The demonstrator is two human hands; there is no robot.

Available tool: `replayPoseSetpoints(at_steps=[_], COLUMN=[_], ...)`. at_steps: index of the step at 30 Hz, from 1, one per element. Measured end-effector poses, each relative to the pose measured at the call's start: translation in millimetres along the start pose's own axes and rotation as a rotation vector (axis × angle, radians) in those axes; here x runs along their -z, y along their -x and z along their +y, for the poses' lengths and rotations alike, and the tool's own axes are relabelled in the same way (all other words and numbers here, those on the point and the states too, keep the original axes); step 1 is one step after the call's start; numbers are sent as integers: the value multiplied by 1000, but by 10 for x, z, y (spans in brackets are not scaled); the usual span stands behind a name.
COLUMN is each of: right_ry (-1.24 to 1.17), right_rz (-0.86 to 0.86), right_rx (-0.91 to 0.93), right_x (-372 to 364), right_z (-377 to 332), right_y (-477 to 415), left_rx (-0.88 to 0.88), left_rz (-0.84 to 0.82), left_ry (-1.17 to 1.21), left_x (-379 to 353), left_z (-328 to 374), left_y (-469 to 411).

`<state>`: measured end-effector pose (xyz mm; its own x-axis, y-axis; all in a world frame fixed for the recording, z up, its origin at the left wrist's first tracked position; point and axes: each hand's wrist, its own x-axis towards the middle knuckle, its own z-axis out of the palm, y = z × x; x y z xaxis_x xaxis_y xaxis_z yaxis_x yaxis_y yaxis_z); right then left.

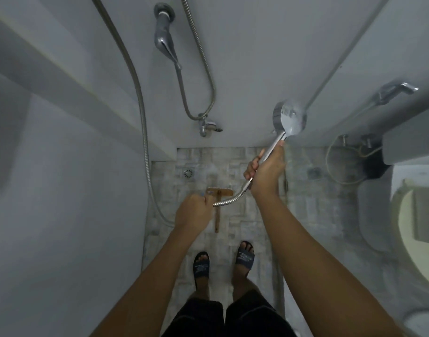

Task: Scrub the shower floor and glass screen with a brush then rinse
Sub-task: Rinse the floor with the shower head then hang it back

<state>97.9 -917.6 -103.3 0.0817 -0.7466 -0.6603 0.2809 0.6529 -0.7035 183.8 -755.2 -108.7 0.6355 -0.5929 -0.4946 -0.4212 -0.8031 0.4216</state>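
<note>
now right hand point(265, 170) grips shower head point(290, 119); left hand point(192, 211) holds hose point(229, 199).

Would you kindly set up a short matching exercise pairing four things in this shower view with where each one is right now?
Things:
1. shower head
2. scrub brush
3. floor drain
4. metal hose

Places:
A. lying on the tiled floor ahead of the feet
B. set in the floor near the back wall
C. raised in the right hand
D. gripped by the left hand

Pairs: 1-C, 2-A, 3-B, 4-D
</note>
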Motion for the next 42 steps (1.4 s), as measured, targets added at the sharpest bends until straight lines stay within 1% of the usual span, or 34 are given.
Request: replayPoseSetpoints(at_steps=[5,8,12,15,18,22,26,30,34,40,42], right_ry=[64,63,57,61,100,114,160,217,243,287,299], right_rz=[-16,12,31,-6,-57,-124,-190,-209,-215,-160,-156], right_rx=[-12,4,-2,-39,-102,-154,-168,-173,-202,-341,-348], right_x=[12,-24,-173,-417,-706,-1067,-1327,-1482,-1486,-1481,-1459], right_z=[428,681,1100,1498,1874,2225,2509,2753,3019,3439,3533], right_y=[250,478,853,1182,1538,1896,2166,2382,2564,2750,2792], left_rx=[22,9,-28,15,93,160,164,173,174,213,222], left_rz=[-46,-77,-52,-1,8,73,104,104,88,77,65], left_ry=[-43,-47,-47,-65,-90,-102,-92,-98,-122,-144,-158], left_x=[42,106,386,623,828,1067,1274,1362,1386,1413,1387], left_z=[-421,-773,-1267,-1749,-2275,-2817,-3203,-3523,-3812,-4193,-4272], left_y=[65,147,334,465,644,801,880,968,1054,1181,1215])
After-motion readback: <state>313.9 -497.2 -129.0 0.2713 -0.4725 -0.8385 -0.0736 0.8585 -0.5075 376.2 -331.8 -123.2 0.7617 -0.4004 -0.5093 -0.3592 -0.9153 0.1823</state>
